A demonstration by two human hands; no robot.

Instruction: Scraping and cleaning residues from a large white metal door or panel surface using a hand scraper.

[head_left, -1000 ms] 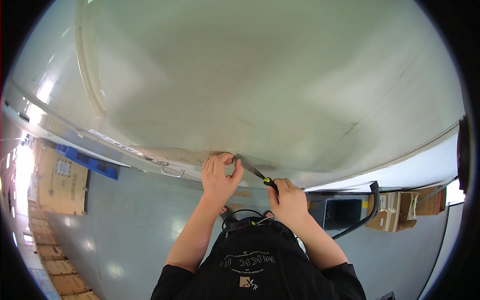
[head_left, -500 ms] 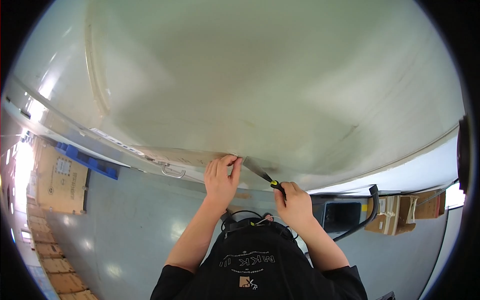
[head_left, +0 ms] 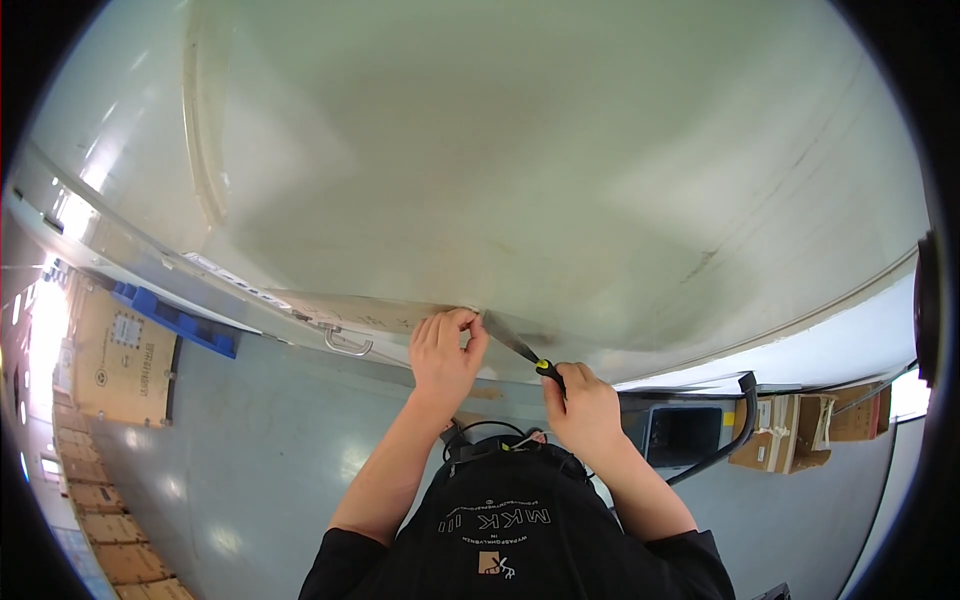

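Note:
My left hand (head_left: 445, 362) is curled at the lower edge of a large pale, glossy curved panel (head_left: 480, 160), thumb and fingertips pinched beside a brownish strip (head_left: 355, 308); what they pinch is too small to make out. My right hand (head_left: 585, 408) grips a scraper (head_left: 548, 368) with a black and yellow handle. Its metal blade points up-left, the tip against the panel right beside my left fingertips. A metal U-shaped handle (head_left: 350, 348) sits on the panel's edge left of my hands.
Below the panel lies a grey floor (head_left: 240, 450). At left are a blue pallet-like object (head_left: 180, 325), a large wooden crate (head_left: 125, 380) and several brown boxes (head_left: 115, 530). At right are a dark bin (head_left: 680, 435), a black curved tube (head_left: 745, 430) and open cardboard boxes (head_left: 790, 430).
Both my hands and the scraper have shifted slightly to the right since a second ago; in the last half second the scraper has edged back up-left. Both grips look unchanged.

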